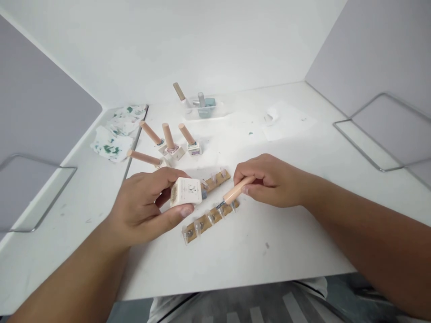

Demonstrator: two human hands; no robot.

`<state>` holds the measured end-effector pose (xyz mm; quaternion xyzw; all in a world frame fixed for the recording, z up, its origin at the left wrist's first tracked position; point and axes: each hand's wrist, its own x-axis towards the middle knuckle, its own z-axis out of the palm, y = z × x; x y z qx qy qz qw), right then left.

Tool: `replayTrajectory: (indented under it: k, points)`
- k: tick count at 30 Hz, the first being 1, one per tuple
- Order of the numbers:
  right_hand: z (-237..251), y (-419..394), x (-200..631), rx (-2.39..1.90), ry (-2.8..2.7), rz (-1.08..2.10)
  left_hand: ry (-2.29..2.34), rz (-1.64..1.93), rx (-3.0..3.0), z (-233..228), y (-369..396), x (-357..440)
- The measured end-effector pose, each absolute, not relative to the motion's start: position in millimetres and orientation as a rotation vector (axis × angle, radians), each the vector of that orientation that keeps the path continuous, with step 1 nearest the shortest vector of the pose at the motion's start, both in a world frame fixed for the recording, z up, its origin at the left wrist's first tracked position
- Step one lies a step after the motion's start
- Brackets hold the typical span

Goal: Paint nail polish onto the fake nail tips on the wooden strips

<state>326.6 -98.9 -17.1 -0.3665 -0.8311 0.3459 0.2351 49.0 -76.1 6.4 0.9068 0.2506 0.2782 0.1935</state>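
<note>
Near strip (216, 214) lay on the white surface (286, 242) with five clear tips along it; my right hand (269, 181) pinched a peach brush cap (239, 189), bristles low at that strip; contact with a tip, I couldn't tell; my left hand (148, 204) was closed round a white bottle (186, 192), tipped over, blue-grey neck pointing right.

Risks, my read: any more tilt could have let polish run from the neck; a brush swung wide could have smeared a neighbouring tip; a wrist knock could have skewed the strip, since I saw nothing pinning it.

Beyond: far strip (219, 181) sat partly hidden by the bottle; a wire frame (381, 170) stood off to the right, well apart from the hand; four peach-capped bottles (171, 140) crowded just past my left knuckles, so reaching that way was the blocked route; green-stained sheets (111, 146) lay further left; a clear tray (219, 111) with a teal bottle (204, 110) sat near the back wall.
</note>
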Motion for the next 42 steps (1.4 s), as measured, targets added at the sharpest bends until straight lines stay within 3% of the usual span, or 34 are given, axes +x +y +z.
replayTrajectory:
  k: [10,42]
  points:
    - [-20.2,-101.5,323.3,-1.009,-2.32,0.707,0.707,0.738,2.699,7.5,-76.4,50.1]
    - [-21.1,-101.7,321.6,-0.644,-2.217,0.589,0.654,0.866,2.779,12.5,-75.7,53.4]
